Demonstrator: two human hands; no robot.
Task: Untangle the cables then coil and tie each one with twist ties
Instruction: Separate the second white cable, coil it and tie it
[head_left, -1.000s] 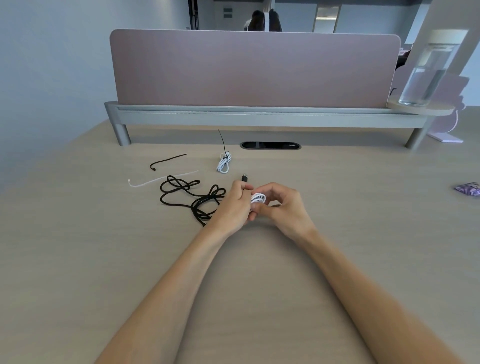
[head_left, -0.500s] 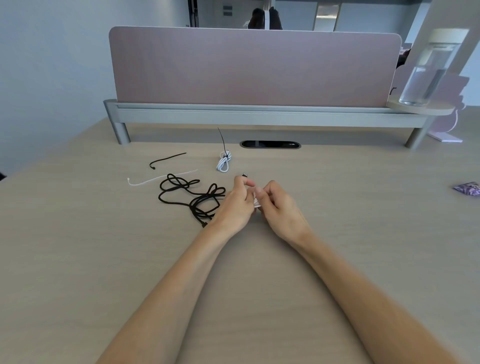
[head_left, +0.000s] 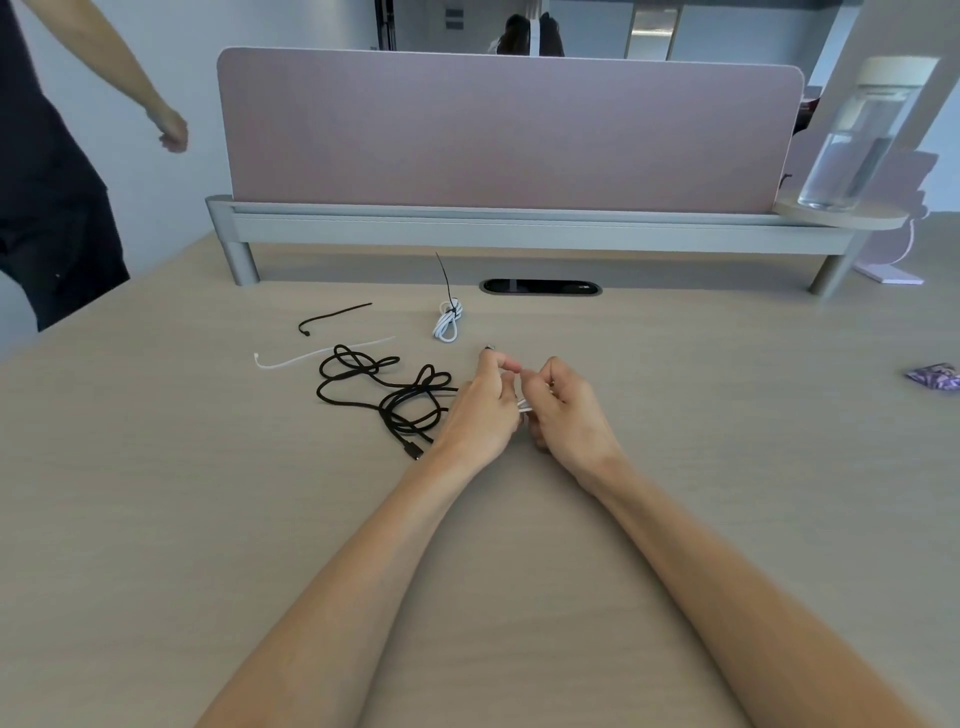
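My left hand and my right hand meet at the middle of the desk, both curled round a small coiled white cable, of which only a sliver shows between them. A dark plug tip pokes out above my left fingers. A loose black cable lies in a tangle just left of my left hand. Farther back sits a white cable coil bound with a black tie. A white tie and a black tie lie at the left.
A pink divider panel on a grey rail crosses the back of the desk, with a cable slot before it. A water bottle stands back right. A purple wrapper lies at the right edge. Another person stands at the left.
My hands have closed together over the white coil, hiding most of it. A person has come into view at the left edge.
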